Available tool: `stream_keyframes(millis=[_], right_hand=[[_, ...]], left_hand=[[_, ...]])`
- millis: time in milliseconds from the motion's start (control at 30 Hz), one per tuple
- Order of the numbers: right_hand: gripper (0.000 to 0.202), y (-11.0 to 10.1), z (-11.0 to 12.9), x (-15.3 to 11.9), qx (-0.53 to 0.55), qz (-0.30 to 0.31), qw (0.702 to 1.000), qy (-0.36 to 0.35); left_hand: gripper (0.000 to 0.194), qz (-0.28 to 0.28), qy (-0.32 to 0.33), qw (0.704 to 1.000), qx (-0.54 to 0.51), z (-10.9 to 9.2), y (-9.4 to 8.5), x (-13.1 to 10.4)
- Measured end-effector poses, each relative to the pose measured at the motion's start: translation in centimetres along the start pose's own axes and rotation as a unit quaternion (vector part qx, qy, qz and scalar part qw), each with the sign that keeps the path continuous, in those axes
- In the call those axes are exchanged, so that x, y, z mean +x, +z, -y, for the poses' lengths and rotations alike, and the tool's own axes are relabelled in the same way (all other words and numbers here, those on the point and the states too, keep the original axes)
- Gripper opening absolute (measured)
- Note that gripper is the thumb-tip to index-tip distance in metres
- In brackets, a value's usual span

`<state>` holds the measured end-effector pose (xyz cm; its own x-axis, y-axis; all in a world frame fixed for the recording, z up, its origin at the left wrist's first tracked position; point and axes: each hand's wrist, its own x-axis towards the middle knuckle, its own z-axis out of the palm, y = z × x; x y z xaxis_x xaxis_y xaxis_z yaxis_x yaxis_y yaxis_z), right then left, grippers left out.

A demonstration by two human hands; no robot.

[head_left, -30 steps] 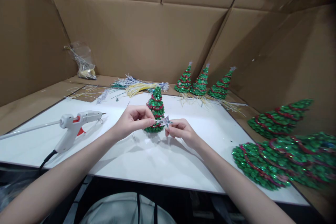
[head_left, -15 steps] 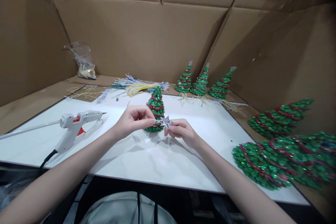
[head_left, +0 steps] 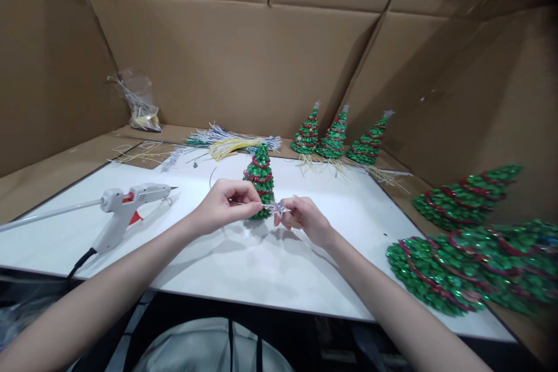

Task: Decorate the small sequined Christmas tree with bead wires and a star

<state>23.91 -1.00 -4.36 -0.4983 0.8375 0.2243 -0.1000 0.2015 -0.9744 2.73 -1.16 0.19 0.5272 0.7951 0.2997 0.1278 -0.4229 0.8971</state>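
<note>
A small clear star (head_left: 278,208) is between my two hands, in front of a green tree (head_left: 260,171) with red garland that stands on the white board. My left hand (head_left: 231,203) pinches a thin wire or stem that runs to the star's left side. The fingers of my right hand (head_left: 305,218) are closed on the star's right side. A dark wire loop (head_left: 211,177) curves up behind my left hand. The lower part of the tree is partly hidden by my hands.
A white glue gun (head_left: 117,209) lies at the left. Bundles of white and yellow wires (head_left: 233,144) lie at the back. Three star-topped trees (head_left: 333,136) stand at the back right. Larger trees (head_left: 436,273) lie at the right. A plastic bag (head_left: 142,104) sits at the back left.
The star has turned and now shows more edge-on, slightly lower and to the right. My left hand has shifted a little right, and more of the dark wire shows behind it.
</note>
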Motion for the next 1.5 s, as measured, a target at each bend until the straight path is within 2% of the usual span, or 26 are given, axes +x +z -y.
stream_keyframes(millis=[233,400,700,1167,1300,1500], right_hand=[[0.05,-0.2,-0.3,-0.3,-0.055,0.017,0.998,0.007],[0.045,0.3,0.5,-0.5,-0.107,0.017,0.994,0.012],[0.046,0.3,0.3,-0.4,-0.098,0.012,0.995,0.024],[0.049,1.0,0.2,-0.5,-0.096,-0.028,0.994,0.04],[0.048,0.6,-0.1,-0.4,-0.081,-0.024,0.996,0.039],[0.048,0.1,-0.3,-0.2,-0.061,-0.026,0.997,0.037]], left_hand=[[0.018,0.021,-0.003,0.998,0.054,0.0,0.2,-0.1],[0.016,0.031,0.03,0.994,0.1,0.6,0.4,-0.1],[0.011,0.026,0.053,0.991,0.116,1.0,0.6,-0.1],[0.008,0.019,0.07,0.988,0.139,1.4,0.9,-0.1],[0.009,0.007,0.113,0.978,0.174,1.4,0.8,-0.1],[0.006,-0.029,0.21,0.945,0.25,1.5,0.4,0.0]])
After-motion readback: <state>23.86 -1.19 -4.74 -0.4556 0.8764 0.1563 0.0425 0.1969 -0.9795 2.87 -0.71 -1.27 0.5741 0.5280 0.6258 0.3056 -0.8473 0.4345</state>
